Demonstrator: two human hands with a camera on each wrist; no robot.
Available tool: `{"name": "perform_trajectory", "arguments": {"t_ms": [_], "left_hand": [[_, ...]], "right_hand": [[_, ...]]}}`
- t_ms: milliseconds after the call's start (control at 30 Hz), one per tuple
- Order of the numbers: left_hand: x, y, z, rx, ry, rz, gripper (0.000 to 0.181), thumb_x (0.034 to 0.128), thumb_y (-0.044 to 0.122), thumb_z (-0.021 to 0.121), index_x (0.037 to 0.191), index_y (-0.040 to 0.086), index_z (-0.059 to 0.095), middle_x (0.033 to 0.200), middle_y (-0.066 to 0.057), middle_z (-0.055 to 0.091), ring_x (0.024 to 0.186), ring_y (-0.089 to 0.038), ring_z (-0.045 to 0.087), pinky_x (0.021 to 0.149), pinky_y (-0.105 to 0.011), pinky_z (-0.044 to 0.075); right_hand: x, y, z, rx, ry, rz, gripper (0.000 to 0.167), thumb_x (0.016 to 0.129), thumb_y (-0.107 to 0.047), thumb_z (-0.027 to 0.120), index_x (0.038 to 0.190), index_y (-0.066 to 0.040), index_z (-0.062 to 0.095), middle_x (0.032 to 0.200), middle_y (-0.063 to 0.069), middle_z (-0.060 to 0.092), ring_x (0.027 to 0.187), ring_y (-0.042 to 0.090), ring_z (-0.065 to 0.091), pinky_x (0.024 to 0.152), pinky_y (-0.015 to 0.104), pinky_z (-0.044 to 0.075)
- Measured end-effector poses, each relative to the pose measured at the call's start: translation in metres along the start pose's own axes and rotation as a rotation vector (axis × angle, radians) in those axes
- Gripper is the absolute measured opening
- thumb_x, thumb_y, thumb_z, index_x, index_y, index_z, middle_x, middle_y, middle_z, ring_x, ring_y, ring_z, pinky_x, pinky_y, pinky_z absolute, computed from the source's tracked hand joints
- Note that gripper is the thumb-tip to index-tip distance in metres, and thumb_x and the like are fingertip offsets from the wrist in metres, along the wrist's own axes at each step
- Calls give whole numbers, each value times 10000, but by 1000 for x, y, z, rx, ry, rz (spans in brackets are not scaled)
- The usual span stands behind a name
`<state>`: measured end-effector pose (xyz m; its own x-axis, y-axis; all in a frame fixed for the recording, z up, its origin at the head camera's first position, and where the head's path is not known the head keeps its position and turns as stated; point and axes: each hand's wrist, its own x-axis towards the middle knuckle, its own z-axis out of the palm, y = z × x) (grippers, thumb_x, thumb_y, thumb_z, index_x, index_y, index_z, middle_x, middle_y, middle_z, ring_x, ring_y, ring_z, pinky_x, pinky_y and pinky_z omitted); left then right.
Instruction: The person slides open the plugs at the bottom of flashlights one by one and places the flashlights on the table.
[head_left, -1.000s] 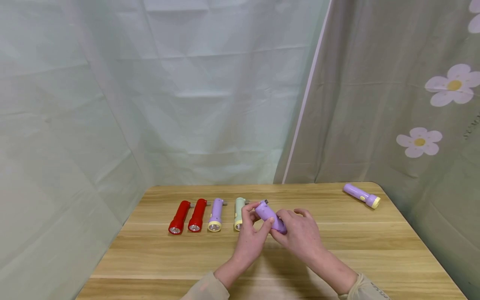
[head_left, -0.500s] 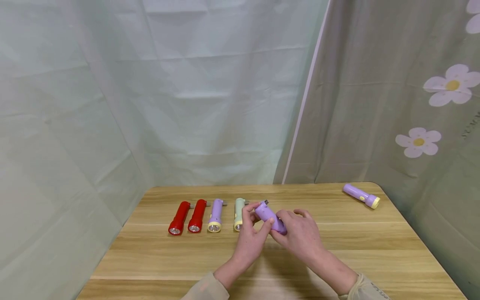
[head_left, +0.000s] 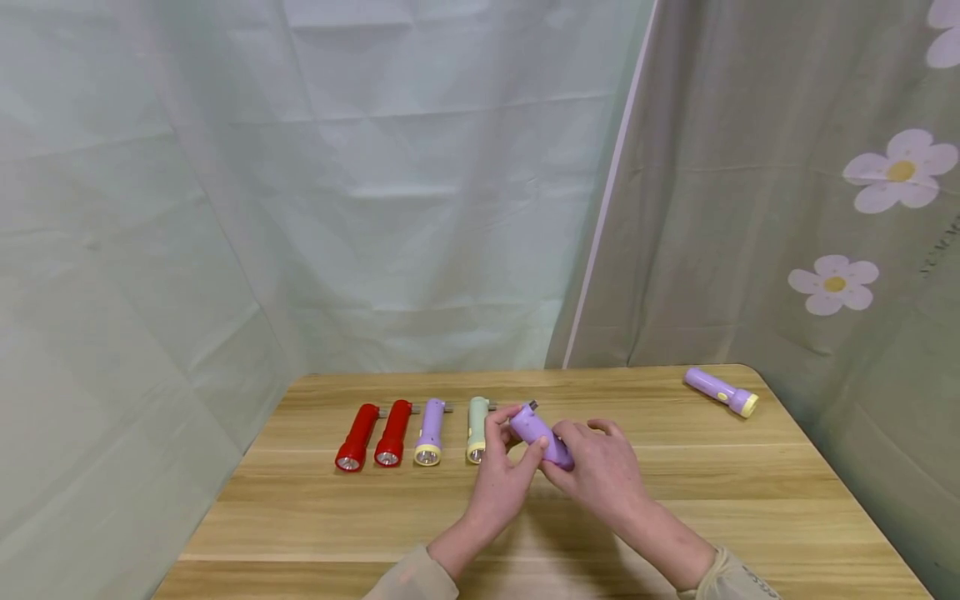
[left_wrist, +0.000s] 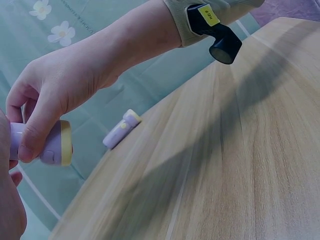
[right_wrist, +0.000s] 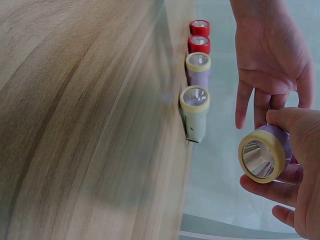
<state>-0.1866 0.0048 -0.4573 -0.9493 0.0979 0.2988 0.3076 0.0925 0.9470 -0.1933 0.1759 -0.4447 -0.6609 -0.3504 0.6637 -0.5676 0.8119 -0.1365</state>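
Note:
Both hands hold a purple flashlight above the table, tilted, with a small metal plug sticking out at its tail. My left hand pinches the tail end between thumb and fingers. The head end lies in my right hand, whose thumb and fingers curl round it. Seen from the right wrist, the flashlight's yellow-rimmed lens faces the camera and appears unlit. A pale green flashlight, partly hidden behind the left hand, lies closest to it on the table.
Left of the green flashlight lie another purple flashlight and two red ones, the inner red flashlight and the outer red flashlight, metal plugs out. One more purple flashlight rests at the wooden table's far right. Curtains hang behind.
The hands and the held flashlight look almost the same throughout. Only a very slight shift of the head view shows.

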Motion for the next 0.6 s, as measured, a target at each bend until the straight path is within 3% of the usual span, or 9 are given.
{"name": "perform_trajectory", "arguments": {"t_ms": [600], "left_hand": [[-1,0,-1,-46,-32,-7,534,1006,264,679,1441,272,370,1333,-110,587,1245,-261,550,868,-333,545]], "right_hand": [[-1,0,-2,-2,-8,-3,319,770,-341,869,906,-177,632,751,-89,635,543,46,521,902,475,504]]}}
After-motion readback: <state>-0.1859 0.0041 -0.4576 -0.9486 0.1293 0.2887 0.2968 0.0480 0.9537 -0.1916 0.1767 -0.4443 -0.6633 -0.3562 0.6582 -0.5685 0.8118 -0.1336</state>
